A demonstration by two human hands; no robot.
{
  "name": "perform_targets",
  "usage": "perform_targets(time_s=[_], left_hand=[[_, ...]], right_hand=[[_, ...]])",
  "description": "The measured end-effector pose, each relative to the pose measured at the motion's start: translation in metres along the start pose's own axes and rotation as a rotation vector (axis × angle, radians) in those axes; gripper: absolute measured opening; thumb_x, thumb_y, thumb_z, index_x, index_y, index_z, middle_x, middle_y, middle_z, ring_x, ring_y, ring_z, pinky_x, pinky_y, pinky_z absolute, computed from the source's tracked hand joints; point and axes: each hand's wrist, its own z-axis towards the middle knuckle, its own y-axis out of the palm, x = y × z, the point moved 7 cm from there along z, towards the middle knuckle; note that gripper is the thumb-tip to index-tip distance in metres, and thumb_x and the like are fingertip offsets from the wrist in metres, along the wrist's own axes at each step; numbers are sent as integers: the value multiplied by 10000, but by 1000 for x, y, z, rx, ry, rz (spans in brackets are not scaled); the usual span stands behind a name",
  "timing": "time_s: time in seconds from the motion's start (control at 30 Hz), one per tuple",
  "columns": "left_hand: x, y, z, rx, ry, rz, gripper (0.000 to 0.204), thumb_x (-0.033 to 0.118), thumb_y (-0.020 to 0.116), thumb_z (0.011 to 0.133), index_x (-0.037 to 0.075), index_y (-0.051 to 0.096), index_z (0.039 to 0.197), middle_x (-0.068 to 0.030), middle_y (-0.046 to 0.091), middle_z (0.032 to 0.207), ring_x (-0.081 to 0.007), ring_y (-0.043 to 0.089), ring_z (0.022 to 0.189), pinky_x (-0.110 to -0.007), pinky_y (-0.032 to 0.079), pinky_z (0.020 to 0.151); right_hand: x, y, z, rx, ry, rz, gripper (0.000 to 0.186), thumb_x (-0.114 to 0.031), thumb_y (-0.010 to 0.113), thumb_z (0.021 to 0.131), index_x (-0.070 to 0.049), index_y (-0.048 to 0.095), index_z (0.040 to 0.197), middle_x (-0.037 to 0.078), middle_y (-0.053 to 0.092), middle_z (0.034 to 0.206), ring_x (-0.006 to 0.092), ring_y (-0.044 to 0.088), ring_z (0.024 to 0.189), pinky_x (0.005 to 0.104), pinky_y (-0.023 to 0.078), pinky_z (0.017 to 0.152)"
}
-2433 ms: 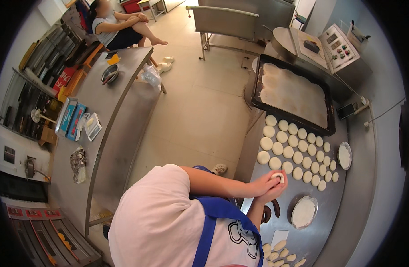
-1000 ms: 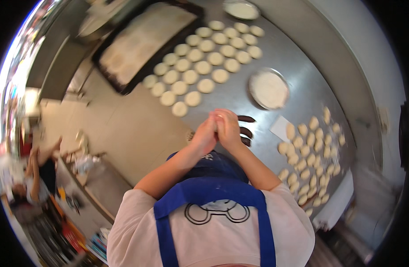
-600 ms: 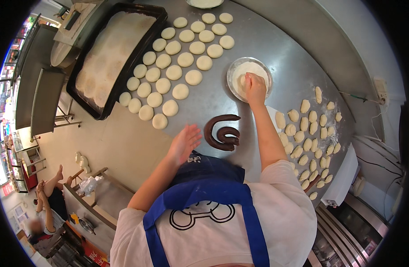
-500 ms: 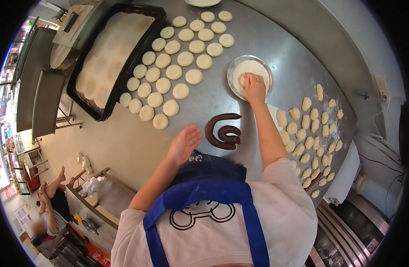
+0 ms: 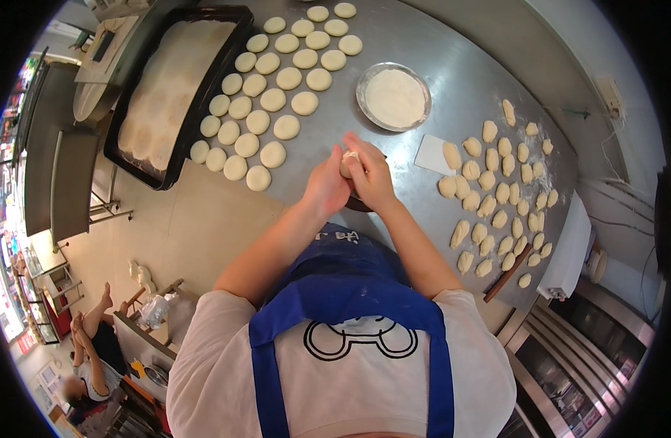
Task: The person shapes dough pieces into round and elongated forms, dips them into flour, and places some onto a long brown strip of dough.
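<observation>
Close in front of my apron, my left hand (image 5: 328,182) and my right hand (image 5: 373,182) are cupped together around a small piece of dough (image 5: 348,162). Both sets of fingers curl about it, and only a pale bit shows between them. Behind and under the hands lies a dark brown coiled roll of paste (image 5: 357,204), mostly hidden by them. Just beyond the hands stands a round metal bowl (image 5: 361,107) with white flour (image 5: 395,95) in it. To its right, a white flat scraper (image 5: 429,155) rests on the steel table (image 5: 430,208).
Rows of flattened dough rounds (image 5: 286,127) cover the table's left side, beside a large black-rimmed tray (image 5: 176,162). Many small dough lumps (image 5: 486,180) lie at the right, with a brown rolling pin (image 5: 507,274) near that edge. Another person (image 5: 98,358) reclines at the far lower left.
My right hand has come out of the flour bowl with the dough piece, back toward me. My left hand, open before, has moved right and closed around the dough with it.
</observation>
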Motion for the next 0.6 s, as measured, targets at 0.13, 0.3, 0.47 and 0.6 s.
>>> perform_targets(time_s=[0.13, 0.3, 0.47, 0.6], left_hand=[[-11, 3, -23, 68, 18, 116, 499, 408, 323, 1076, 22, 423, 1375, -123, 505, 1372, -252, 479, 1297, -413, 382, 1114], [-25, -3, -26, -39, -21, -67, 613, 525, 263, 1053, 25, 439, 1361, -134, 507, 1384, -268, 495, 1291, -404, 386, 1107], [-16, -23, -30, -5, 35, -101, 696, 594, 194, 1032, 27, 449, 1347, -143, 498, 1395, -264, 477, 1314, -406, 379, 1110], [-28, -27, -49, 186, 123, 119, 678, 578, 195, 1039, 40, 464, 1353, -120, 526, 1371, -254, 482, 1306, -387, 386, 1098]], right_hand=[[-19, 4, -12, -72, -47, -198, 326, -221, 470, 993, -33, 625, 1209, 123, 672, 1187, 339, 547, 1242, 512, 306, 1099], [-35, 4, -25, -133, -131, -288, 288, -236, 489, 976, -53, 623, 1153, 114, 658, 1176, 333, 495, 1302, 571, 238, 1120], [-31, 17, -25, -196, -122, -367, 238, -220, 510, 940, -71, 641, 1072, 138, 628, 1228, 334, 465, 1328, 577, 237, 1120], [-21, 26, -36, -204, -269, -302, 242, -223, 521, 915, -89, 666, 1056, 140, 626, 1238, 356, 478, 1305, 583, 238, 1118]])
